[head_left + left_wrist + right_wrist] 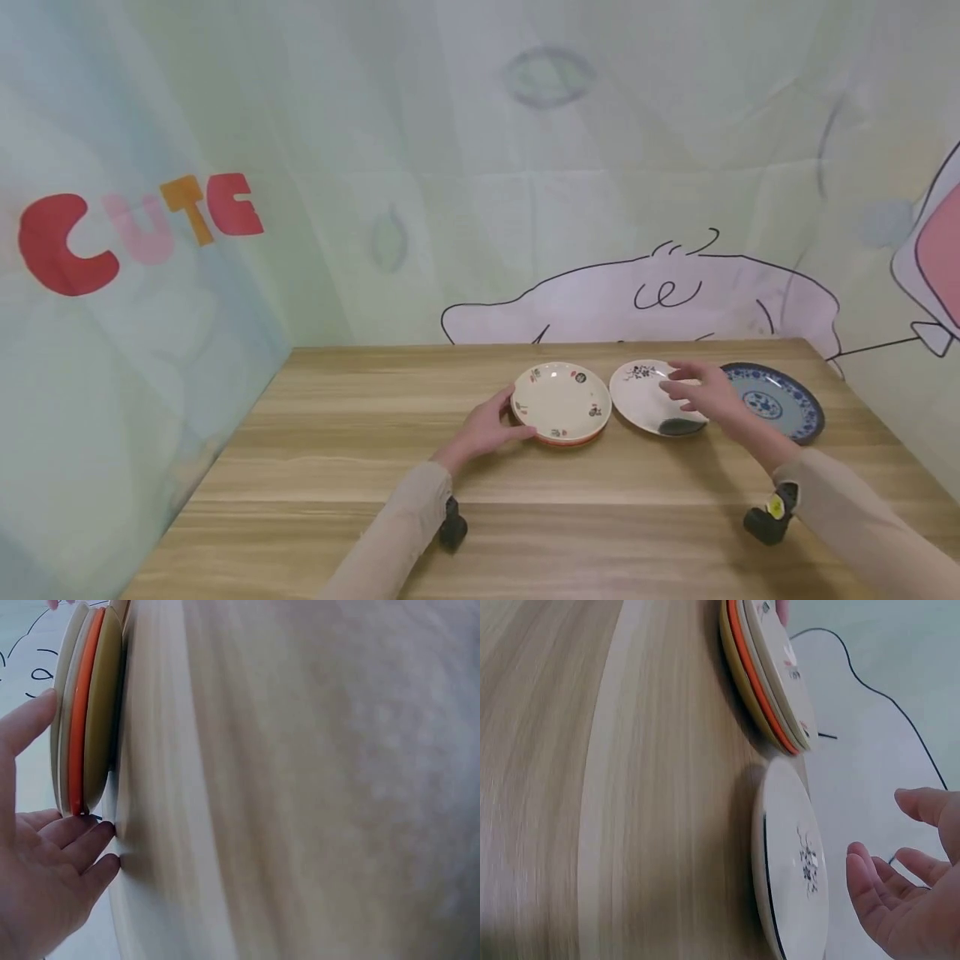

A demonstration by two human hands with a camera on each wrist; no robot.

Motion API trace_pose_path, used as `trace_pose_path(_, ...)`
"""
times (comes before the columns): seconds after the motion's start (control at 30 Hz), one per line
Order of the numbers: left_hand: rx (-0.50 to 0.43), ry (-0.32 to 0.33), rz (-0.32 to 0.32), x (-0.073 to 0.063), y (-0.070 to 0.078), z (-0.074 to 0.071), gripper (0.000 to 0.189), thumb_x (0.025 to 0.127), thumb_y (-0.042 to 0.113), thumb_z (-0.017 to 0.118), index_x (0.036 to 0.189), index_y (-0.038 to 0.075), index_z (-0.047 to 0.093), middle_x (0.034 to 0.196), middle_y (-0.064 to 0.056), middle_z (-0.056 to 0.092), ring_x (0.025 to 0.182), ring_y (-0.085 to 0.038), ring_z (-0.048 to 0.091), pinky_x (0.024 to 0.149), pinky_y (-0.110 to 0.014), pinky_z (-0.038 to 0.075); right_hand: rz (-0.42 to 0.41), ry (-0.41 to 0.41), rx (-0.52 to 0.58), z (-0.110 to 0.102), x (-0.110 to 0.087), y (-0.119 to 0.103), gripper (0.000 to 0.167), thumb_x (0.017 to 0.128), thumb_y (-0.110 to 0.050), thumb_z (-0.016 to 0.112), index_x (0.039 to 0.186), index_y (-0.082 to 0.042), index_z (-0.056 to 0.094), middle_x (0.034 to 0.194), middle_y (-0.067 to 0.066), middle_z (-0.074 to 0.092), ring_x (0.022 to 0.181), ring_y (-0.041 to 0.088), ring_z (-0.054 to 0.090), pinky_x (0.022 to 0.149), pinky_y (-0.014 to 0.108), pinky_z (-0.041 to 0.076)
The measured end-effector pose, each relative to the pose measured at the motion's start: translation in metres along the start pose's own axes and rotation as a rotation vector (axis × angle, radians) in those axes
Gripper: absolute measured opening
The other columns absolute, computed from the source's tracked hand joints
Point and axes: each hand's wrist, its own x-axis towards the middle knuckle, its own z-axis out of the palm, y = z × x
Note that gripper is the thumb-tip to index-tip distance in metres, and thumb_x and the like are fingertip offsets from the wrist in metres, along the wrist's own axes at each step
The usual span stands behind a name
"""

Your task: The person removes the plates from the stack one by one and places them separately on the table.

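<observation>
A stack of several plates (pixel 562 400) stands right of the table's middle. The top plate is cream with small printed figures; an orange layer (pixel 78 750) and a yellow one (pixel 103 712) show beneath it. My left hand (pixel 483 429) is at the stack's left side, thumb and fingers spread along its edge, fingers nearly straight. Just right of the stack lies a white plate (pixel 637 400) with a dark floral print and a dark patch. Above it hovers my right hand (pixel 701 392), fingers loosely bent and apart from the plate in the right wrist view.
A blue-and-white patterned plate (pixel 780 404) lies at the far right, partly behind my right forearm. All the plates are on a wooden table (pixel 360 433) near its back edge. A printed cloth (pixel 375 125) hangs behind and at the left.
</observation>
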Motion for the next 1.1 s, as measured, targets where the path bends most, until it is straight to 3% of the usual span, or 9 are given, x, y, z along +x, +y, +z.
trace_pose_path(0.13, 0.0, 0.002, 0.004, -0.001, 0.0, -0.001, 0.09, 0.074, 0.036, 0.073, 0.142, 0.005, 0.025, 0.141, -0.016, 0.036, 0.128, -0.027, 0.036, 0.108, -0.042, 0.025, -0.007, -0.057, 0.018, 0.016, 0.007, -0.005, 0.064, 0.089, -0.026, 0.057, 0.135, 0.01, 0.03, 0.123, 0.033, 0.045, 0.096, 0.034, 0.06, 0.076, 0.035, 0.054)
trace_pose_path(0.5, 0.005, -0.004, -0.008, -0.001, -0.001, 0.0, 0.09, 0.074, 0.038, 0.072, 0.143, 0.006, 0.024, 0.142, -0.014, 0.034, 0.13, -0.026, 0.034, 0.109, -0.042, 0.023, -0.016, -0.108, 0.046, 0.044, 0.013, -0.006, 0.066, 0.085, -0.028, 0.063, 0.133, 0.008, 0.035, 0.113, 0.027, 0.054, 0.081, 0.023, 0.064, 0.065, 0.031, 0.055)
trace_pose_path(1.1, 0.011, -0.009, -0.006, -0.001, 0.002, -0.001, 0.09, 0.075, 0.04, 0.071, 0.143, 0.006, 0.024, 0.144, -0.012, 0.033, 0.131, -0.025, 0.032, 0.109, -0.041, 0.024, 0.025, -0.123, 0.029, 0.059, 0.014, -0.01, 0.064, 0.083, -0.023, 0.064, 0.132, 0.007, 0.036, 0.112, 0.024, 0.054, 0.075, 0.018, 0.061, 0.06, 0.029, 0.054)
